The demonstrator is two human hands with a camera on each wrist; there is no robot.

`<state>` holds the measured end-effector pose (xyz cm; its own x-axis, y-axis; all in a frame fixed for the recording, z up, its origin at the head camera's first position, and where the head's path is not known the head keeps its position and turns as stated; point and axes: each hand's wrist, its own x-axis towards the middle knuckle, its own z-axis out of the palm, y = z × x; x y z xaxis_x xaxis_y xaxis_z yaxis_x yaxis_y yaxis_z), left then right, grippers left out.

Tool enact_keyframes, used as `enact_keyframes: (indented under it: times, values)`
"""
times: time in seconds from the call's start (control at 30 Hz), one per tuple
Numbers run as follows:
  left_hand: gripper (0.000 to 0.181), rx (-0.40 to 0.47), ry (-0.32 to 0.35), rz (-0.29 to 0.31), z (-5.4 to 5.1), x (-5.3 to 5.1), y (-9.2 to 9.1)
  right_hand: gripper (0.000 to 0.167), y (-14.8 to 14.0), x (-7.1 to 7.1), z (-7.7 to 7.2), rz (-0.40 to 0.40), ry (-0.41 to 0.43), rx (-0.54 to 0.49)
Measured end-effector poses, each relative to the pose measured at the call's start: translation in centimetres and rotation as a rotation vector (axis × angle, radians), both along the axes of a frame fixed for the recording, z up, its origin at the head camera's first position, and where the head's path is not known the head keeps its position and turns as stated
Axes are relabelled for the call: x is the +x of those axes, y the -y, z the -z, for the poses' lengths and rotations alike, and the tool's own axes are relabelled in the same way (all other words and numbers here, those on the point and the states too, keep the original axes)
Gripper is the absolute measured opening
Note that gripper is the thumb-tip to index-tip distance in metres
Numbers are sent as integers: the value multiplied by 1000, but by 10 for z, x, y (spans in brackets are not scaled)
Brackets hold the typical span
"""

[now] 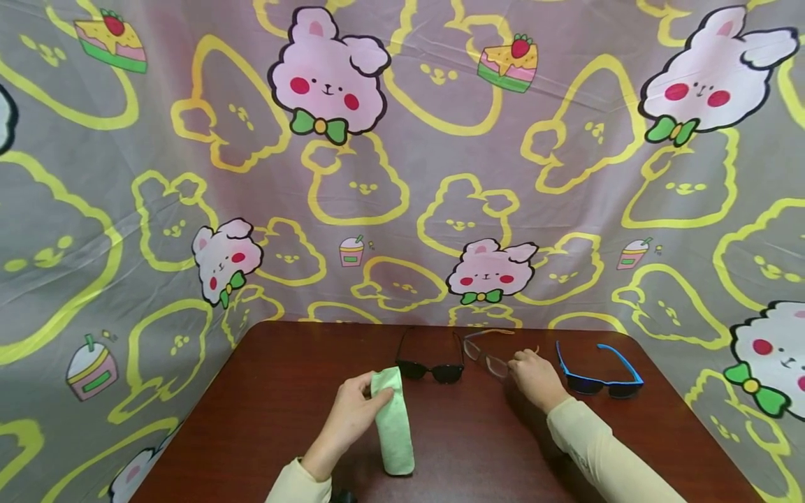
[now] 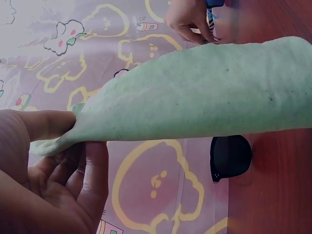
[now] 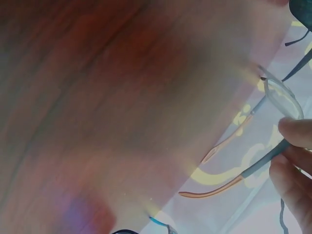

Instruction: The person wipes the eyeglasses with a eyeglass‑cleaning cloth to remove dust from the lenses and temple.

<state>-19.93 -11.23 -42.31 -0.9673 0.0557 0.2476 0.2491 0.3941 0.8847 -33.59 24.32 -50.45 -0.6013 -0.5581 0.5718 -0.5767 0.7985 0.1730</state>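
In the head view, my left hand (image 1: 353,413) pinches the upper end of a soft pale green glasses pouch (image 1: 396,441), thumb on its near face. The pouch hangs slightly tilted over the table, its end creased in the left wrist view, where the pouch (image 2: 204,92) spans the picture. Clear-framed eyeglasses (image 1: 496,367) are in my right hand (image 1: 537,381), temples unfolded. The right wrist view shows the thumb and fingers pinching them near the hinge of one grey temple (image 3: 265,160) with an orange-brown tip. Part of the frame is hidden behind the fingers.
Black sunglasses (image 1: 430,372) lie on the brown table (image 1: 465,440) between the hands, temples pointing back. Blue-framed sunglasses (image 1: 606,383) lie to the right of my right hand. A patterned cloth (image 1: 402,161) stands behind and at both sides.
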Motion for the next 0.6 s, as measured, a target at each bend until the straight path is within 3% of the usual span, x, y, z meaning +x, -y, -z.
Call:
enact_keyframes:
  times: [0.3, 0.6]
  values:
    - [17, 27, 10, 8, -4, 4, 0, 10, -4, 3, -13, -21, -62, -58]
    - [18, 29, 14, 14, -5, 5, -1, 18, -6, 10, -28, -60, -63, -230]
